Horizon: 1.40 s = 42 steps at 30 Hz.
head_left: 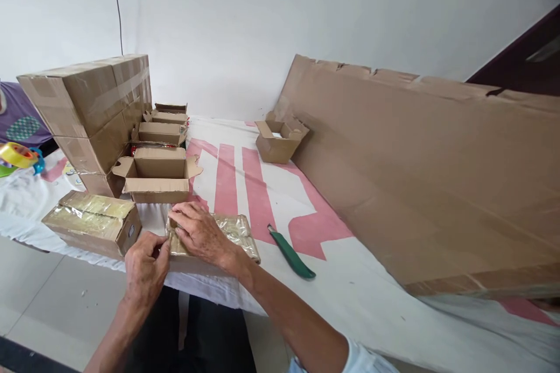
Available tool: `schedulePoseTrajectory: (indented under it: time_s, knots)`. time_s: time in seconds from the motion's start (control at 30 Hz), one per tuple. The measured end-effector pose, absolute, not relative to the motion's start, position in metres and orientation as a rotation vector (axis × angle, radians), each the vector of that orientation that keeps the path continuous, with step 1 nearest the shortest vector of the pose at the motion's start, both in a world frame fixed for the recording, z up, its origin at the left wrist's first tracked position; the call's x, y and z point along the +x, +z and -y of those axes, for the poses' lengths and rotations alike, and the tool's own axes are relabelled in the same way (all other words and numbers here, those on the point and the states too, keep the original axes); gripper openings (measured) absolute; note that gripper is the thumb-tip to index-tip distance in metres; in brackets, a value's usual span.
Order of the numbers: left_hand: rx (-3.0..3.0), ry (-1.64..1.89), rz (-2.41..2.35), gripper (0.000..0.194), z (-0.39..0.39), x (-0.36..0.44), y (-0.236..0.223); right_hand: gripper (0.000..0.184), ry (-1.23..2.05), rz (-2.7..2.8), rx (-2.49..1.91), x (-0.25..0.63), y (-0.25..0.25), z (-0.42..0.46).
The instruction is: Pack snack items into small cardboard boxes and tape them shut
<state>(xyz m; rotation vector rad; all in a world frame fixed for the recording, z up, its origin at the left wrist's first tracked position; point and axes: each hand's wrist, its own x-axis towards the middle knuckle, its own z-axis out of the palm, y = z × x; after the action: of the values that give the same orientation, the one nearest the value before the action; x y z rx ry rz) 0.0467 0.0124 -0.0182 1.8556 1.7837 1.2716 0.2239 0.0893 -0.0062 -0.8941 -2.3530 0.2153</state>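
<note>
A small cardboard box (pixel 236 233) with shiny clear tape over its top lies lengthwise at the table's front edge. My left hand (pixel 146 265) is closed at the box's left end, thumb and forefinger pinched against the near corner. What exactly lies between those fingertips is hidden. Across the top of the same box rests my right hand (pixel 199 233), its fingers stretched and slightly bent over the left end. A second taped box (pixel 94 224) sits just left of my hands. To the right lies a green-handled cutter (pixel 292 253), touched by neither hand.
Stacked sealed cartons (pixel 96 111) stand at the back left. Several open boxes (pixel 160 180) line up beside them. Another open box (pixel 279 143) leans near a large cardboard sheet (pixel 415 186) on the right. A yellow tape roll (pixel 18 154) lies far left.
</note>
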Motion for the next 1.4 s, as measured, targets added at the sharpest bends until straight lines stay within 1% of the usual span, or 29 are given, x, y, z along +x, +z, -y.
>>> schedulePoseTrajectory:
  time_s: [0.1,0.2,0.37,0.57,0.7,0.77,0.87,1.0,1.13,1.2,1.27,1.33,1.4]
  knots:
    - [1.929,1.274,-1.816,0.024,-0.013,0.049,-0.019,0.038,0.252,2.303,-0.911,0.224,-0.010,-0.087]
    - [1.953,1.270,-1.805,0.023,-0.014,0.050,-0.020,0.037,0.275,2.278,-0.881,0.224,-0.011,-0.085]
    - [1.856,1.333,-1.731,0.023,-0.011,0.054,-0.024,0.037,0.293,2.267,-0.788,0.226,-0.010,-0.084]
    - [1.835,1.433,-1.546,0.027,-0.011,0.055,-0.020,0.023,0.306,2.335,-0.688,0.226,-0.008,-0.084]
    - [1.839,1.414,-1.454,0.025,-0.018,0.044,-0.015,0.023,0.337,2.283,-0.648,0.226,-0.007,-0.084]
    - [1.892,1.363,-1.433,0.023,-0.025,0.035,-0.013,0.023,0.349,2.239,-0.616,0.226,-0.007,-0.083]
    - [2.035,1.176,-1.424,0.022,-0.038,0.023,-0.014,0.024,0.372,2.201,-0.602,0.228,-0.007,-0.082]
    - [2.177,0.933,-1.381,0.025,-0.052,0.015,-0.013,0.025,0.400,2.197,-0.593,0.226,-0.007,-0.082]
    - [2.180,0.826,-1.295,0.032,-0.056,0.016,-0.008,0.028,0.391,2.191,-0.603,0.225,-0.001,-0.082]
    - [2.123,0.804,-1.297,0.032,-0.055,0.017,-0.005,0.031,0.332,2.138,-0.643,0.236,0.004,-0.081]
    - [2.050,0.783,-1.310,0.030,-0.053,0.016,-0.002,0.031,0.243,2.036,-0.773,0.262,0.004,-0.080]
    - [1.982,0.759,-1.292,0.030,-0.053,0.015,-0.001,0.027,0.150,1.913,-1.011,0.301,-0.004,-0.077]
    - [1.926,0.745,-1.241,0.032,-0.055,0.013,-0.002,0.024,0.047,1.835,-1.362,0.349,-0.022,-0.072]
